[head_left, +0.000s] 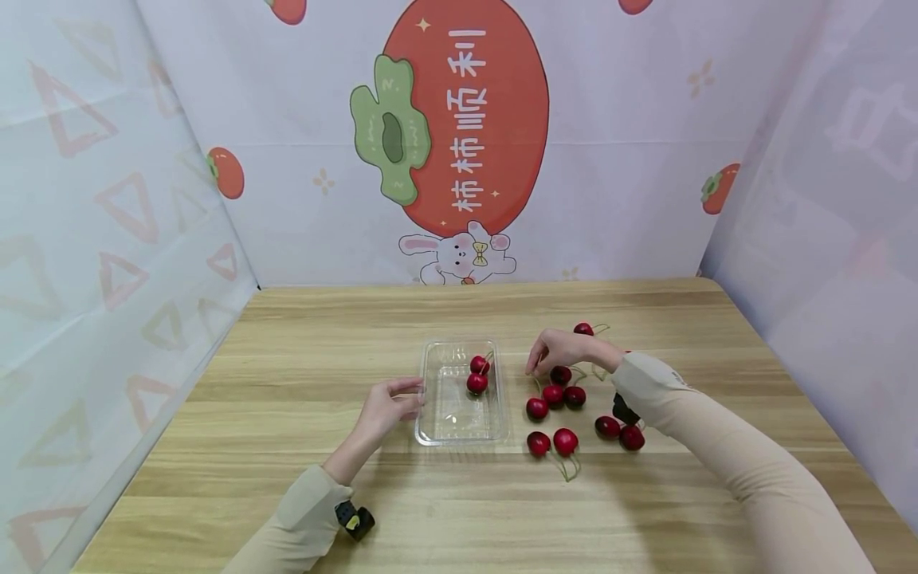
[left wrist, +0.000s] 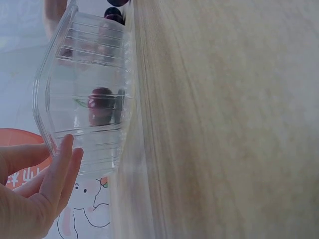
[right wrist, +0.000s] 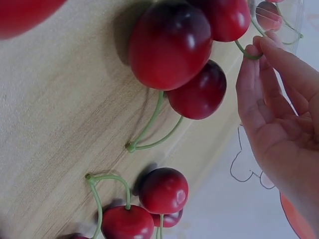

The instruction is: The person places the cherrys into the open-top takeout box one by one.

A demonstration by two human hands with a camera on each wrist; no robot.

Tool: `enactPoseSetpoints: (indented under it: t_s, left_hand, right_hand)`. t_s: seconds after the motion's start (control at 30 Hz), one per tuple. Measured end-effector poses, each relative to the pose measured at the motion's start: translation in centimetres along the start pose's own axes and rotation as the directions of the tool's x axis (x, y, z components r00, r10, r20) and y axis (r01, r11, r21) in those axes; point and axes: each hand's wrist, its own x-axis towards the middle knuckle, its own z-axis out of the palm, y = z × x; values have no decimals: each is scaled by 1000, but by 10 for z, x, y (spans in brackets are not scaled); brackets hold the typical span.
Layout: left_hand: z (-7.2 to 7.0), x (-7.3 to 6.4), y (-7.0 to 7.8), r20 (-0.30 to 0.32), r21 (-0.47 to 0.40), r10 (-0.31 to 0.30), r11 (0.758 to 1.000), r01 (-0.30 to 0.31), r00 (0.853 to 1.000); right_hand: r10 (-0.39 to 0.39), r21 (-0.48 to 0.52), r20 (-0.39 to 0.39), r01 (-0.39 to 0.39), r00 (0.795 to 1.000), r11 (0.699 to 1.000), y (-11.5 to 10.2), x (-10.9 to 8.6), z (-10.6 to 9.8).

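Note:
In the head view a clear plastic container point(head_left: 453, 434) stands mid-table with two red cherries point(head_left: 477, 384) inside it. My left hand point(head_left: 385, 410) is at its left side, nearly straight fingertips touching the rim and outer wall, as the left wrist view also shows. My right hand point(head_left: 562, 351) reaches down over the loose cherries to the right of the container. Its thumb and fingertips pinch a green cherry stem point(right wrist: 245, 51) in the right wrist view. The dark red cherry point(right wrist: 224, 17) on that stem is partly hidden behind another cherry point(right wrist: 172, 45).
Several more cherries lie right of the container, including a joined pair point(head_left: 565, 442) at the front and one point(head_left: 583, 328) at the back. The wooden table point(head_left: 323, 335) meets a printed cloth backdrop point(head_left: 610, 199), with cloth walls on both sides.

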Motion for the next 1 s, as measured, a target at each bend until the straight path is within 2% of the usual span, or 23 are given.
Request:
enactPoseSetpoints:
  t_s: [0.47,0.73,1.0]
  left_hand:
    - [0,-1,0,6,2,2,1000,-2,1000]
    - [1,-2,0,13,-1,20,1000,-20,1000]
    - [1,-3,2,9,-30,30,999,-29,1000]
  right_hand:
    - [-6,6,-15,6,1000,1000,-2,-7,-2]
    - [-6,44,-16,7,1000,999,-7,-12,-5]
    - [19,92,-49,-14,999,996,-9,-15,-10]
